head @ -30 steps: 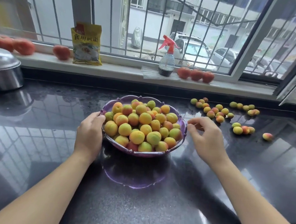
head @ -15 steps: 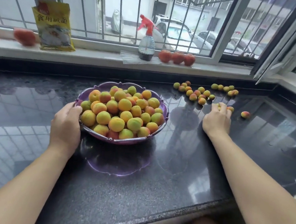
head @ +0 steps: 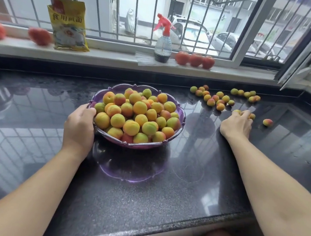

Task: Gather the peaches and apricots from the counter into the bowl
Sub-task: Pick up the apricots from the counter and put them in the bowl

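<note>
Right hand (head: pixel 236 124) had reached from bowl (head: pixel 182 118) to loose apricots (head: pixel 216 100), fingers curled over a few. Left hand (head: pixel 79 125) kept gripping bowl rim. Spray bottle (head: pixel 163 44) stood on sill.

The bowl (head: pixel 180 117) sits on the counter (head: pixel 146 191), loose fruit (head: pixel 216 100) to its right.

Two bare forearms reach forward from the lower corners of the view. The left hand (head: pixel 79 124) is cupped, palm turned inward and back of the hand toward the camera, its fingers curled round the near-left rim of the bowl (head: pixel 182 113) with the thumb along the top edge. The right hand (head: pixel 237 124) lies farther out and to the right, palm down, wrist low, its fingers bent over several apricots (head: pixel 251 116) and closing on them.
</note>
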